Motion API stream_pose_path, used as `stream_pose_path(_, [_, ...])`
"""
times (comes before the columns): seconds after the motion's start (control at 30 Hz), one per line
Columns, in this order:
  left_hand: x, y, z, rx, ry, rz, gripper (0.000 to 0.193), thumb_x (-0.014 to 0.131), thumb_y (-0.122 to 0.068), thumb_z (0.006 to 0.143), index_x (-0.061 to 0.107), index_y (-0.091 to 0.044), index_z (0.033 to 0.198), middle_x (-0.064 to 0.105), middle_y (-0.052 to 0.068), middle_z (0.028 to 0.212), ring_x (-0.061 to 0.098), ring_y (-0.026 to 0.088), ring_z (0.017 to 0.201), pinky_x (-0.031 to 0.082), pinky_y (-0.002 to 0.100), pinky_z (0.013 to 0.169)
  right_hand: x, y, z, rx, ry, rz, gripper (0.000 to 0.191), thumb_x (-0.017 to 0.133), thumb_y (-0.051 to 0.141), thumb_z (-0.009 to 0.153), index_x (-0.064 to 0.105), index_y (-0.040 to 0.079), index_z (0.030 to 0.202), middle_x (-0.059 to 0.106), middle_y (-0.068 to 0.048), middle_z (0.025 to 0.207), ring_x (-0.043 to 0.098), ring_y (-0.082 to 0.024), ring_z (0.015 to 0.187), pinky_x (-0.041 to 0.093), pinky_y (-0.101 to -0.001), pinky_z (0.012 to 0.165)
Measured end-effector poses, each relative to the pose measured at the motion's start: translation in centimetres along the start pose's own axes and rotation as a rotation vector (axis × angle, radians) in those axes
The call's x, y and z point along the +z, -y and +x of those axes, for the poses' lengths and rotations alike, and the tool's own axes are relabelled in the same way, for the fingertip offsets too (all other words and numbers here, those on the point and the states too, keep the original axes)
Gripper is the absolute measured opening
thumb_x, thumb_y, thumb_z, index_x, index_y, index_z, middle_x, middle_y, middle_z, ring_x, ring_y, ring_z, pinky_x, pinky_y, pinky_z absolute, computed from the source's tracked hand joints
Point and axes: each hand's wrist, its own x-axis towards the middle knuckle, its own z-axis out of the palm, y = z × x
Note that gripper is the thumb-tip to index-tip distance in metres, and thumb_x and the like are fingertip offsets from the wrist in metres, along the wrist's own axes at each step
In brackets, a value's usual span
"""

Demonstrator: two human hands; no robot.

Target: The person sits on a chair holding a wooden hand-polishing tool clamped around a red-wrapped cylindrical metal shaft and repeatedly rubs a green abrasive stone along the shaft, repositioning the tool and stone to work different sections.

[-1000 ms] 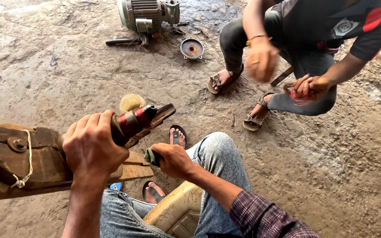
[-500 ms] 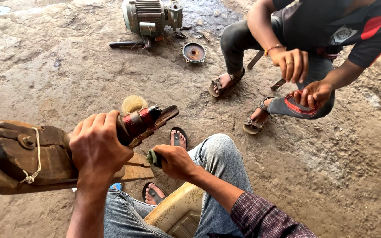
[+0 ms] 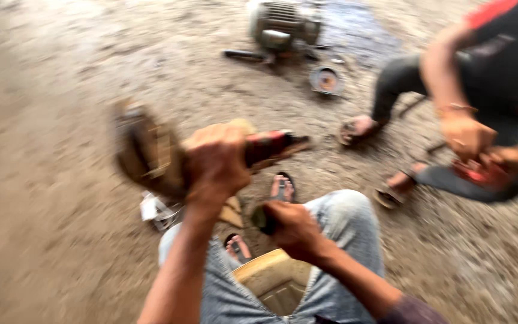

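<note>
The left hand (image 3: 216,161) is clamped around the red body of an angle grinder (image 3: 271,148), held up over the knees, a blurred brown wooden piece (image 3: 145,153) just left of it. The right hand (image 3: 295,228) grips a small dark object (image 3: 260,219) above the right knee. Another person's hands (image 3: 472,141) work at the right edge of the dirt floor; an electric motor (image 3: 280,27) lies near its far edge.

The power tool (image 3: 268,147) gripped in the left hand (image 3: 217,161) has a red body, and the blurred wooden piece (image 3: 145,150) beside it is brown. The jeans (image 3: 346,225) are faded pale blue over a tan stool (image 3: 271,279), with a plaid sleeve (image 3: 409,312) in dull purple. Across the grey-brown dirt floor (image 3: 49,150) sits a grey metal motor (image 3: 280,24), near a co-worker in a black and red shirt (image 3: 505,48).
</note>
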Motion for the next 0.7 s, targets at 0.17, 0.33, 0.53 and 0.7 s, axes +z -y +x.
stream_pose_path(0.17, [0.2, -0.3, -0.6, 0.095, -0.104, -0.074, 0.027, 0.073, -0.011, 0.058, 0.066, -0.006, 0.084, 0.069, 0.017, 0.089, 0.067, 0.035, 0.092, 0.050, 0.046, 0.084, -5.0, 4.8, 0.9, -0.161, 0.080, 0.025, 0.032, 0.054, -0.009, 0.077, 0.071, 0.003, 0.101, 0.079, -0.010, 0.091, 0.077, -0.020, 0.080, 0.063, -0.0356, 0.073])
stream_pose_path(0.33, [0.2, -0.9, -2.2, 0.172, -0.005, -0.073, 0.031, 0.071, -0.009, 0.061, 0.068, -0.001, 0.091, 0.070, 0.017, 0.088, 0.067, 0.032, 0.087, 0.051, 0.042, 0.085, -10.5, 2.5, 7.2, -0.447, -0.033, -0.360, 0.033, 0.050, -0.012, 0.081, 0.076, 0.008, 0.090, 0.072, -0.008, 0.073, 0.065, -0.017, 0.060, 0.055, -0.0349, 0.058])
stream_pose_path(0.53, [0.2, -1.0, -4.2, 0.273, -0.092, -0.198, 0.030, 0.072, -0.015, 0.060, 0.067, -0.001, 0.085, 0.070, 0.019, 0.086, 0.067, 0.035, 0.086, 0.050, 0.045, 0.080, -6.1, -6.2, 13.3, -0.220, 0.077, -0.444, 0.018, 0.059, 0.000, 0.086, 0.073, 0.007, 0.095, 0.073, -0.014, 0.087, 0.067, -0.026, 0.072, 0.052, -0.0398, 0.064])
stream_pose_path(0.7, [0.6, 0.8, -3.6, 0.156, -0.111, -0.008, 0.023, 0.077, -0.018, 0.066, 0.066, -0.006, 0.082, 0.068, 0.016, 0.085, 0.067, 0.033, 0.088, 0.051, 0.043, 0.081, 0.6, -5.5, 3.9, -0.081, 0.361, -0.333, 0.030, 0.061, 0.004, 0.075, 0.072, 0.009, 0.102, 0.073, -0.017, 0.090, 0.069, -0.038, 0.080, 0.055, -0.0458, 0.069])
